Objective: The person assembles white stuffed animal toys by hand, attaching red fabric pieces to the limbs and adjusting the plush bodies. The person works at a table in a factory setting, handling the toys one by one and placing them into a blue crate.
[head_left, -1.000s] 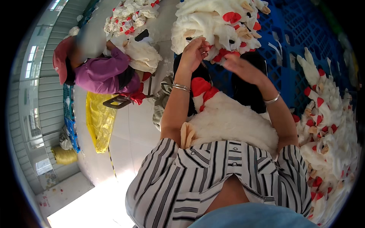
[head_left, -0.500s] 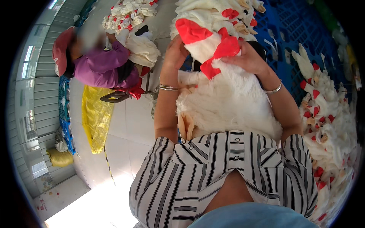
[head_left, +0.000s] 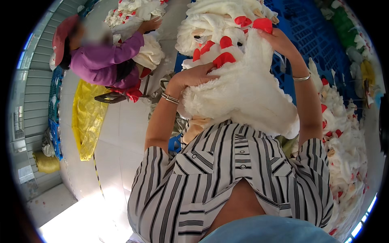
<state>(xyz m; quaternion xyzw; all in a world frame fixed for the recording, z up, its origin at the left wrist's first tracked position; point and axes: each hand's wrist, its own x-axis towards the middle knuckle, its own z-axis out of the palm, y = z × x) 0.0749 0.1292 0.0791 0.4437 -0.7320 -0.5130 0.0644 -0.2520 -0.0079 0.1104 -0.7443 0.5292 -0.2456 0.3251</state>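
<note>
A limp white plush toy skin [head_left: 239, 91] with red tips lies across my lap and rises in front of me. My right hand [head_left: 280, 41] pinches its raised upper corner, just beside a red tip [head_left: 263, 25]. Lower and to the left, my left hand [head_left: 196, 76] grips the fur at the side, beside another red tip [head_left: 224, 59]; some of its fingers are sunk in the pile and hidden. The white fabric is stretched between both hands. Beyond it lie more white plush skins [head_left: 216, 14] with red parts, heaped together.
Blue plastic pallets [head_left: 304, 28] stand behind on the right. A large heap of white and red plush skins [head_left: 344, 162] lies at my right. To the left a person in purple [head_left: 105, 60] sits handling similar pieces, beside a yellow plastic sheet [head_left: 90, 117].
My hands have moved apart: the right up and outward with a red-tipped corner, the left lower and nearer me. The plush skin is now spread wider. The other person's arm has reached out.
</note>
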